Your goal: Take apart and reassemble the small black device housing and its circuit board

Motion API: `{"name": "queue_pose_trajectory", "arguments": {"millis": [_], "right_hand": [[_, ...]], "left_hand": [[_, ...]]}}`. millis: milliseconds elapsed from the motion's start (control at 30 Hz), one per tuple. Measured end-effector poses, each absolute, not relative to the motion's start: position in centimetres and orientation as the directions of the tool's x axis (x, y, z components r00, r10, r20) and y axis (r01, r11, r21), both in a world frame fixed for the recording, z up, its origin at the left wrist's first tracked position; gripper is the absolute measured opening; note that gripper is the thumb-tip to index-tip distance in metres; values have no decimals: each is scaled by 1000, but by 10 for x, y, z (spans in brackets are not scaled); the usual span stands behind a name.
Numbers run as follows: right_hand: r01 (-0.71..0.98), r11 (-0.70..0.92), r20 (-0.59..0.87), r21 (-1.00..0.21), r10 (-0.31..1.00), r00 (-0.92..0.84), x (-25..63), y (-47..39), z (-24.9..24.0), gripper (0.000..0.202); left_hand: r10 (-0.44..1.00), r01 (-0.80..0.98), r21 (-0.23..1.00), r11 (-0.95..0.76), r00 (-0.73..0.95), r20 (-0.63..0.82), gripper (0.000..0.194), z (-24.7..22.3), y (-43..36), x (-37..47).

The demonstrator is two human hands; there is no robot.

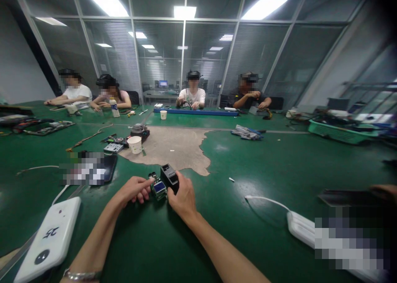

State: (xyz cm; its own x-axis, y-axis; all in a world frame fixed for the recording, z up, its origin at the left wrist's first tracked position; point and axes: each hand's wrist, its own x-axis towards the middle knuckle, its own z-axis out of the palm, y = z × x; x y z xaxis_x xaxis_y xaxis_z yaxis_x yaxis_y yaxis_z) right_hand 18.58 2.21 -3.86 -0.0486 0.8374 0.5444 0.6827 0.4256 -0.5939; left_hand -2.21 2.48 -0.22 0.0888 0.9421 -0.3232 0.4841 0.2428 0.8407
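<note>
Holding display circuit board with left hand and black casing with right hand, apparently handling both side by side; next, keep both steady.

1. Place: shared electronics workroom, office-type interior.
2. Table: one, large, green-topped, with a worn, pale brown patch.
3. Circuit board: bare, lying among other hardware; also one small module with blue screen.
4. Basket: green, heaped with dark parts.
5. People: four, seated along the far side, in black headgear.
6. Glass partition: framed; lit monitor beyond.
</note>
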Motion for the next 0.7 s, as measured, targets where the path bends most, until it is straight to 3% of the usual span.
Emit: {"name": "queue_pose_trajectory", "arguments": {"millis": [367, 567, 700], "right_hand": [[689, 458, 577, -562, 814, -71, 187, 19, -35, 62], [673, 468, 568, -572, 819, -87, 187, 20, -36, 57], [609, 460, 568, -646, 822, -18, 187, 21, -33, 57]], "left_hand": [[927, 506, 835, 216, 164, -339, 56, 4, 22, -17], [938, 455, 851, 261, 88, -335, 64, 3, 22, -18], [945, 397, 872, 286, 35, -326, 69, -3, 25, -24]]}}
